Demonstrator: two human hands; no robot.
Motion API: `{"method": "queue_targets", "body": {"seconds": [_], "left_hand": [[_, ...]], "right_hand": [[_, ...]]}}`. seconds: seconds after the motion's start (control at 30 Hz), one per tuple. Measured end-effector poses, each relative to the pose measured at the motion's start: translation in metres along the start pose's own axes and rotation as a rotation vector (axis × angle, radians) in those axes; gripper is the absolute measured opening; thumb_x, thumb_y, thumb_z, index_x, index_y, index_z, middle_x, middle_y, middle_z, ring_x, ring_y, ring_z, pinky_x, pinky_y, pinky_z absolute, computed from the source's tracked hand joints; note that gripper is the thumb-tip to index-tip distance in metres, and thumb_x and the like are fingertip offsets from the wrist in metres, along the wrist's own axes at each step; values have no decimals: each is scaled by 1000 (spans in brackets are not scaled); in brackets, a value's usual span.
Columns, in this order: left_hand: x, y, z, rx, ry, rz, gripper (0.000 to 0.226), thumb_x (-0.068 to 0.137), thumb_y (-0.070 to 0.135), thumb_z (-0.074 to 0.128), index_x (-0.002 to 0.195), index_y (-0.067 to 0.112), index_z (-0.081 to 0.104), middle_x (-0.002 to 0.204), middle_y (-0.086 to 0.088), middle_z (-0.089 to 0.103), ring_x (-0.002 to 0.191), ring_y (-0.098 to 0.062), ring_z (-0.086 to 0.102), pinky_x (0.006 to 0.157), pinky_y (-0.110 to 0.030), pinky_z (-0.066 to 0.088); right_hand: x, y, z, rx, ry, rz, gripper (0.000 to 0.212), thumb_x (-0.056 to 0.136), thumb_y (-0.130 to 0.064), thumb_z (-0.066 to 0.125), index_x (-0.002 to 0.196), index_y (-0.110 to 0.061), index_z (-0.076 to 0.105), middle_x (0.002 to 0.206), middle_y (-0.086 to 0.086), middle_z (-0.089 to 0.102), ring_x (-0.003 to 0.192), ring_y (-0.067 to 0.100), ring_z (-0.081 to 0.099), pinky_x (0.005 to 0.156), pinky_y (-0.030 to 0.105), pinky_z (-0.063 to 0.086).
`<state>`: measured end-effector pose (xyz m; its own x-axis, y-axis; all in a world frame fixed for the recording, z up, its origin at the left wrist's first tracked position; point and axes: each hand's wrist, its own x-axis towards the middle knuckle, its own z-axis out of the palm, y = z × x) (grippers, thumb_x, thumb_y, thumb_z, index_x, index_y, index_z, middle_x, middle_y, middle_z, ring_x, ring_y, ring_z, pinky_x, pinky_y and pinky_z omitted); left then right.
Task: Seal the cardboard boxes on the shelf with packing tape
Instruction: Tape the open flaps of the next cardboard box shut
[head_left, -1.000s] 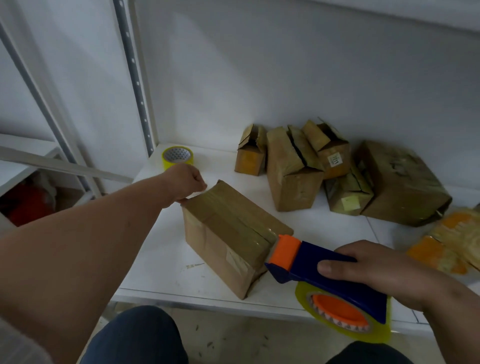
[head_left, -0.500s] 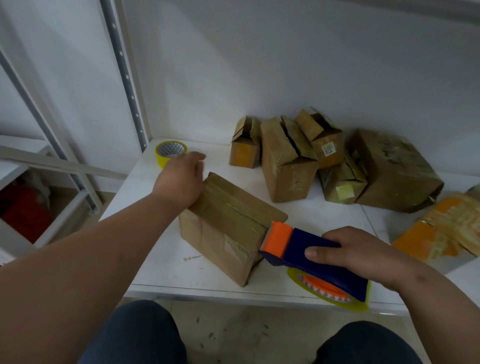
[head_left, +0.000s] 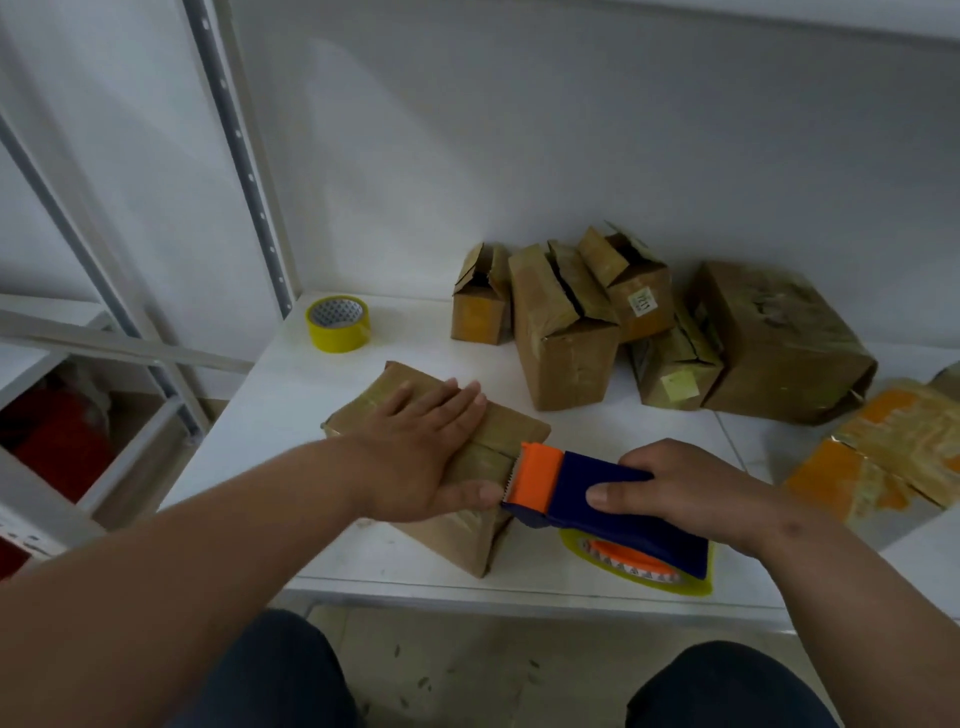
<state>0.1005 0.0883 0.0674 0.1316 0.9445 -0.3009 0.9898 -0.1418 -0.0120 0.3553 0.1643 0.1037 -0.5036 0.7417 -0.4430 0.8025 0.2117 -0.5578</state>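
Right hand (head_left: 691, 488) grips tape dispenser (head_left: 597, 499); left hand (head_left: 421, 447) presses flat on closed cardboard box (head_left: 457, 535).

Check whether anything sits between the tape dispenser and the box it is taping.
Nothing visible does. The tape dispenser, gripped by the right hand, has its orange head right at the near box. The left hand lies flat on the box top, its thumb close beside the dispenser head.

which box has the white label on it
The small box leaning at the back, atop the pile, flaps open: it alone bears a white label. The one below has a yellow sticker.
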Motion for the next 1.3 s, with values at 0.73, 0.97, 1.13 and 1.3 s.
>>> {"method": "queue_targets", "body": {"seconds": [0.73, 0.97, 1.13, 1.3], "left_hand": [[11, 7, 5, 24, 20, -67, 116, 47, 100, 15, 136, 46, -36, 156, 17, -28, 145, -21, -27, 115, -62, -9], [4, 12, 7, -13, 19, -114, 118, 44, 102, 10, 139, 48, -34, 156, 16, -30, 145, -22, -28, 113, -64, -11], [6, 13, 7, -28, 9, -118, 118, 42, 102, 7, 140, 49, -33, 156, 16, -29, 145, -22, -28, 112, -65, -12], [5, 13, 6, -32, 11, -113, 116, 41, 103, 6, 135, 50, -36, 156, 16, -31, 145, -22, -29, 112, -65, -13]], "right_hand": [[-11, 61, -6, -21, -27, -15, 42, 82, -59, 64, 85, -17, 68, 79, 1, 71, 66, 11, 65, 61, 21, 46], [26, 14, 8, -182, -66, 53, 41, 81, -59, 63, 83, -18, 63, 84, 2, 67, 74, 16, 63, 66, 27, 45], [34, 1, 0, -33, -130, 160, 36, 80, -50, 70, 88, -16, 63, 89, 4, 66, 80, 19, 63, 69, 28, 46], [34, 5, -1, 287, -218, 272, 29, 84, -39, 68, 89, -11, 71, 80, 6, 70, 73, 19, 63, 73, 30, 48]]}}
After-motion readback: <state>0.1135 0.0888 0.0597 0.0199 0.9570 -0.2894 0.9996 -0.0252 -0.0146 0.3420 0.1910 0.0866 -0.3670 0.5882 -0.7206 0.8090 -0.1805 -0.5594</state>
